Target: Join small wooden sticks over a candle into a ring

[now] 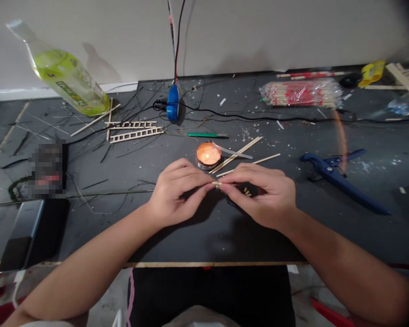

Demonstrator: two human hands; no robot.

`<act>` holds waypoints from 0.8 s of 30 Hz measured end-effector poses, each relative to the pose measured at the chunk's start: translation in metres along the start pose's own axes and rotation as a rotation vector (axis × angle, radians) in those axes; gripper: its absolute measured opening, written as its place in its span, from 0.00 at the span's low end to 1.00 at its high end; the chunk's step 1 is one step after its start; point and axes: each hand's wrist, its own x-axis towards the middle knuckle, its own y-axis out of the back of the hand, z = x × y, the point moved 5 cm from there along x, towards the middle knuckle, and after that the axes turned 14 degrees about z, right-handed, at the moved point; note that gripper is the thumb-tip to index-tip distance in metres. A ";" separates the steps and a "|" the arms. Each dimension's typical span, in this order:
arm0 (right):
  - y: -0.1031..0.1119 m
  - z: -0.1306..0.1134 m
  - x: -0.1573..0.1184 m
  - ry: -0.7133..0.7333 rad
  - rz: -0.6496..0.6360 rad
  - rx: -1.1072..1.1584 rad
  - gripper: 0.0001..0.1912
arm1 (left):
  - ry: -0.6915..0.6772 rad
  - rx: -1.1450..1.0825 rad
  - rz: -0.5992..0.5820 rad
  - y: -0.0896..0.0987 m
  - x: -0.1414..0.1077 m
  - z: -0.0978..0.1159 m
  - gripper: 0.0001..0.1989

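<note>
While the left hand [177,193] pinches one end of a small pale piece [217,184] between thumb and fingertips, the right hand [267,195] grasps its other end. Piece is above the dark tabletop [191,245], just nearside of a lit candle [207,156]. Thin sticks [227,160] lie beside the candle. Farther out: blue cutter [344,182] right; ladder-like frames [136,134] left, bottle [70,81] beyond.

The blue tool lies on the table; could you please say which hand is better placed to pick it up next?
Probably the right hand: the blue tool lies off to its right, while the left hand would likely have to cross it. Both hands pinch a small pale piece, though.
</note>
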 end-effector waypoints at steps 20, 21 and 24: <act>0.016 0.009 0.006 -0.116 0.049 0.005 0.14 | 0.554 -0.201 0.193 0.001 -0.008 -0.019 0.07; 0.018 0.010 0.007 -0.118 0.074 -0.006 0.09 | 0.606 -0.231 0.204 0.000 -0.010 -0.022 0.08; 0.021 0.011 0.009 -0.115 0.122 -0.031 0.01 | 0.674 -0.315 0.147 -0.003 -0.012 -0.026 0.10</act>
